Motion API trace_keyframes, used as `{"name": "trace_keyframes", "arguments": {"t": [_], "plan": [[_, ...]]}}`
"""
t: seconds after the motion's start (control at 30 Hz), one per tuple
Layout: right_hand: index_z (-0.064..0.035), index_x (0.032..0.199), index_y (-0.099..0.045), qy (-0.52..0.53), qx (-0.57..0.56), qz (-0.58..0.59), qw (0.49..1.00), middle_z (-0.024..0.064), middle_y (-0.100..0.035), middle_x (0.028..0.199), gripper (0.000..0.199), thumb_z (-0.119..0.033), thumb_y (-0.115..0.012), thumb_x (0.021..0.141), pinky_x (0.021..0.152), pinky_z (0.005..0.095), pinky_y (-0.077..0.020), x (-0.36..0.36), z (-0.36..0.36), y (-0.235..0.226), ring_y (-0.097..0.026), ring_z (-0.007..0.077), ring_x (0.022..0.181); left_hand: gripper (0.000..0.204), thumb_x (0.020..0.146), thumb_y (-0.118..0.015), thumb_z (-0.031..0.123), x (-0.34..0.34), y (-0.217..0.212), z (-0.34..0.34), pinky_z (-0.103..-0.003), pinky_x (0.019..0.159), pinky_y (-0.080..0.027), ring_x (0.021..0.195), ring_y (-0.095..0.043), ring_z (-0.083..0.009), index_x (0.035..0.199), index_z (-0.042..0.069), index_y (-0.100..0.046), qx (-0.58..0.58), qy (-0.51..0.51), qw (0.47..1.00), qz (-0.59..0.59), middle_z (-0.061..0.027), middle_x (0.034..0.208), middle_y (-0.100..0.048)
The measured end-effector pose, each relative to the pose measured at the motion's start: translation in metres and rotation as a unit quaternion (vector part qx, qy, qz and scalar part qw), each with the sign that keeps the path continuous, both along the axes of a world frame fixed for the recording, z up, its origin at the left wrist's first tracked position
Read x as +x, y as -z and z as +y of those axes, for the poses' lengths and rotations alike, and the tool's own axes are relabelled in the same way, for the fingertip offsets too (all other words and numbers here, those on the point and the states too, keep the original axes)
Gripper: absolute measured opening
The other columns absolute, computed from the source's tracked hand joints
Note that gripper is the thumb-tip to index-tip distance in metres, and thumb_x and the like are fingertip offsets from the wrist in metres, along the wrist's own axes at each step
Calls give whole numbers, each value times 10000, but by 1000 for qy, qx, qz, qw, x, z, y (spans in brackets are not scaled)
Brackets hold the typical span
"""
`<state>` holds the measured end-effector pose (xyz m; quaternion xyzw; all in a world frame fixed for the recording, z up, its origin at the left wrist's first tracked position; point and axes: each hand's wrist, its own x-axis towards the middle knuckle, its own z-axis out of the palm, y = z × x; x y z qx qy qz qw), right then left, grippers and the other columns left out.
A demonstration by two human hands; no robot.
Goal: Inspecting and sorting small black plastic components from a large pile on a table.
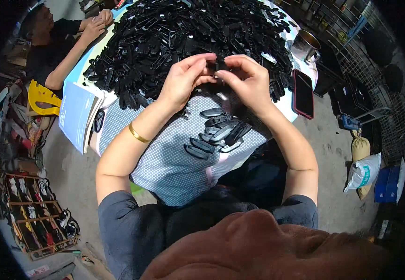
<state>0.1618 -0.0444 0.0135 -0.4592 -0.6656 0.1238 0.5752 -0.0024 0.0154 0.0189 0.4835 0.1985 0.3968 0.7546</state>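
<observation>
In front of the big pile, my left hand (186,78) and my right hand (248,80) are close together, thumbs and fingers pinched. Between the fingertips is a small black part (219,65), mostly covered, so its exact kind is unclear. The heap of loose black plastic parts (174,39), many long and narrow with some open loops, spreads over the far side of the table. Nearer me, below my hands, a loose group of slim dark grey pieces with rounded ends (221,133) lies on a light patterned cloth (160,154).
Left of the cloth are a blue-covered book (76,114) and a yellow plastic object (43,99). A co-worker's arm (71,58) rests at the far left edge. Rightward are a metal mug (304,45) and a red-edged phone (303,93). Sacks (365,171) stand on the floor.
</observation>
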Motion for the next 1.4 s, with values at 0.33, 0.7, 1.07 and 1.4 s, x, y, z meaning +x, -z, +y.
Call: {"name": "trace_keyframes", "arguments": {"t": [0.33, 0.7, 1.07, 1.4], "plan": [[19, 987, -633, 0, 43, -58, 997, 120, -630, 968, 218, -30, -652, 776, 729, 248, -493, -3, -8, -11, -619, 159, 859, 283, 798, -637, 46, -3, 2, -2, -199, 644, -476, 685, -575, -89, 1067, -38, -604, 321, -119, 920, 189, -67, 1000, -559], [19, 1020, -634, -5, -28, -34, 999, 99, -634, 934, 290, -39, -691, 742, 696, 232, -521, 2, -11, -4, -635, 134, 791, 325, 796, -633, 25, -3, 2, -2, -215, 743, -470, 819, -582, -85, 1114, -26, -592, 179, -76, 975, 111, -57, 950, -646], [28, 985, -642, 36, 71, -48, 996, 115, -642, 933, 271, -20, -710, 727, 657, 229, -524, -10, -8, 4, -637, 143, 774, 319, 799, -641, 41, -8, -9, -1, -214, 715, -479, 762, -585, -88, 1113, -5, -605, 187, -62, 969, 147, -40, 895, -647], [14, 973, -648, 76, 134, -115, 981, 128, -646, 909, 267, -33, -716, 719, 648, 250, -521, -12, -8, 3, -646, 182, 766, 296, 808, -636, 46, -8, -9, -2, -234, 726, -497, 782, -609, -113, 1093, -29, -606, 206, -61, 961, 173, -77, 934, -656]]}}
